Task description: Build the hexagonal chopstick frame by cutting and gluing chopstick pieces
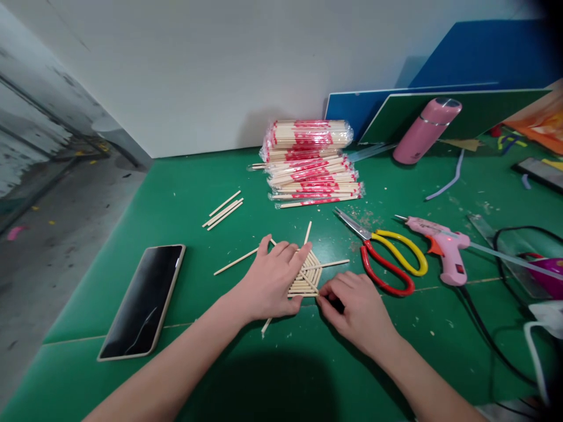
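Two bare hands are on one flat stick web, lying on the green table in front of the person, between the phone and the scissors. Left hand lies palm-down over it, fingers spread and thumb set apart toward the near edge, probably to keep the piece flat and stop it sliding. Right hand has thumb and forefinger pinching the web's near right corner, other fingers curled in; looks like a fine-position grip, exact contact too small to tell. Scissors and glue gun sit off the right hand, likely for easy reach; gun lies on its side, nozzle clear of the sticks. Loose sticks are beyond the left hand, laid roughly parallel, presumably for picking singly. Phone is out to the left, flat, screen up. Materials: web is pale, thin, round sticks, probably wood, in nested straight rows between spokes, several spokes poking past the rows. Wrapped chopsticks are stacked at the back in crinkly, shiny clear film with red print. Scissors: metal blades, one red and one yellow loop handle. Gun: matte pink plastic, orange trigger, translucent rod at the rear. Thermos: smooth pink cylinder. Tabletop scuffed, flecked with scraps.
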Motion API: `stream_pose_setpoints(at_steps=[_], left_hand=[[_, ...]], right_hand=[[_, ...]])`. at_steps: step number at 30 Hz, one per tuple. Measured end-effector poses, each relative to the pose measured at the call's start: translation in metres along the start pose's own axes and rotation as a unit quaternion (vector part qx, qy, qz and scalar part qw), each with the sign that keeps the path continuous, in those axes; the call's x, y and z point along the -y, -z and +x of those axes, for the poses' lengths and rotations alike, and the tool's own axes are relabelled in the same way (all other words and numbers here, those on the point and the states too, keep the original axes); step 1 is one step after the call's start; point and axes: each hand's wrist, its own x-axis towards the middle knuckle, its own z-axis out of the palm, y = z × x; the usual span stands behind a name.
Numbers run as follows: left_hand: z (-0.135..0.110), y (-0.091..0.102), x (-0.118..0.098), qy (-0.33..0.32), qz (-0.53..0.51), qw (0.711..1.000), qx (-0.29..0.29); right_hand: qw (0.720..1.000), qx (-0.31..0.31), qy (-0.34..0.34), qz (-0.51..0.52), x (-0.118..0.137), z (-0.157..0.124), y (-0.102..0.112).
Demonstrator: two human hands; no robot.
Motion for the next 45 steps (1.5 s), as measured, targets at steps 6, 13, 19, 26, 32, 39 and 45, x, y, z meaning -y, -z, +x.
stream_pose_setpoints(at_steps=[6,13,19,26,32,39,45], left_hand=[[-0.001,-0.001,-0.001,-0.001,-0.002,1.0,0.001],[-0.004,-0.003,0.001,0.007,-0.01,1.0,0.003],[-0.012,-0.009,0.012,-0.007,-0.025,1.0,-0.007],[-0.026,-0.017,0.005,-0.045,-0.052,0.996,-0.059],[-0.031,-0.026,-0.001,-0.032,-0.068,0.994,-0.077],[-0.032,-0.034,0.002,-0.014,-0.117,0.99,-0.08],[-0.035,-0.037,0.006,-0.015,-0.154,0.983,-0.101]], right_hand=[[1.0,0.003,0.007,-0.008,0.001,0.001,0.002],[1.0,0.01,-0.002,0.001,0.0,0.001,0.002],[1.0,0.024,0.003,0.012,-0.003,-0.001,0.006],[1.0,0.021,0.0,0.017,-0.004,-0.005,0.009],[1.0,0.023,-0.006,0.017,-0.002,-0.005,0.008],[0.999,0.033,-0.018,0.014,0.0,-0.003,0.007],[0.999,0.025,-0.015,0.02,0.002,-0.002,0.006]])
